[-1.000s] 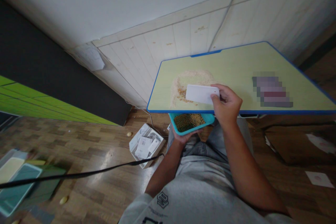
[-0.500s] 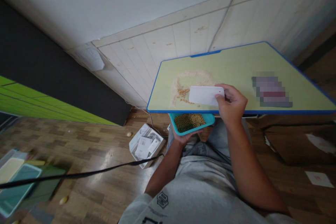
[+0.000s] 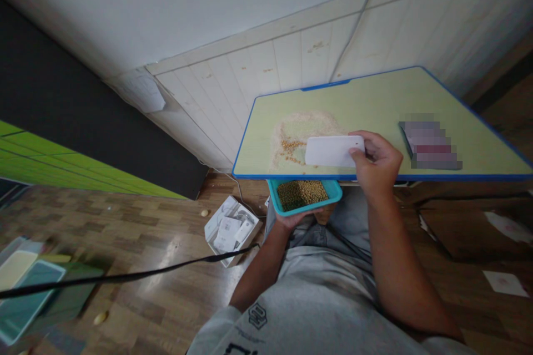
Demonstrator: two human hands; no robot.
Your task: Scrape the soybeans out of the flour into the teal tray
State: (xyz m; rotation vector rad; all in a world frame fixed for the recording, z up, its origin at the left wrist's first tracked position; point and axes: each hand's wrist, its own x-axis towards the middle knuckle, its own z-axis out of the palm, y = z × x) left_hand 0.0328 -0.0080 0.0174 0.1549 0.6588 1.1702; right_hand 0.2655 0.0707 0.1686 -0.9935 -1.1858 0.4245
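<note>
Between the thumb and fingers of my right hand [image 3: 378,162] is a flat white scraper [image 3: 331,151] with a small hole near the held end. It is over the pale green tabletop [image 3: 375,100], just right of some scattered orange-brown beans [image 3: 291,147]. A ring of fine pale grains [image 3: 308,119] lies around and behind the beans. Below the table's front edge, my left hand [image 3: 293,218] supports a turquoise tray [image 3: 310,211] from underneath; most of its fingers are hidden. Dark green beans [image 3: 290,194] fill the tray's left part and yellowish beans [image 3: 314,191] its right part.
A blurred-out flat item [image 3: 431,144] lies on the table's right side. On the floor are an open white box [image 3: 233,227] with contents, green bins [image 3: 79,288] and a cardboard box [image 3: 466,227]. A black strap [image 3: 166,267] crosses the lower left. The wall [image 3: 250,72] stands behind the table.
My right hand has moved the scraper a little to the right, away from the beans on the table. The tray in my left hand has barely shifted.
</note>
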